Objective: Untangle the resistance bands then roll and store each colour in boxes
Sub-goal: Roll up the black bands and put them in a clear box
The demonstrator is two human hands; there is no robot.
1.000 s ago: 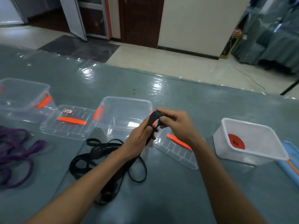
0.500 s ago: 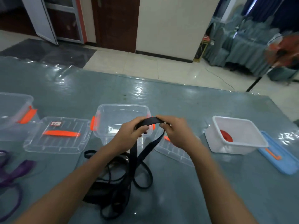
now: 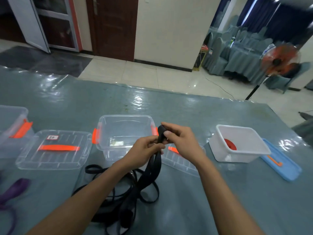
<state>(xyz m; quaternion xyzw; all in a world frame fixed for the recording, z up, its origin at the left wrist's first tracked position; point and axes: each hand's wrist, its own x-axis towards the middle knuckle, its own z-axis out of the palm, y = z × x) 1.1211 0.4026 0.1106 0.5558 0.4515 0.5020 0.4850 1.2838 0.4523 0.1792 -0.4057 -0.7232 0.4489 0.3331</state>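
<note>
Pinches the folded end of the black band (image 3: 153,167) in both grips, right grip (image 3: 179,141) at 3 o'clock from left grip (image 3: 145,148), band's length hanging toward 6 o'clock onto the worktop (image 3: 186,209), clear box (image 3: 125,117) near at 10 o'clock.

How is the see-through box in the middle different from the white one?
The see-through box has clear walls and orange clips; the white box has solid white walls. The white box holds a red rolled band; the see-through box holds no band. Both stand open on the table.
</note>
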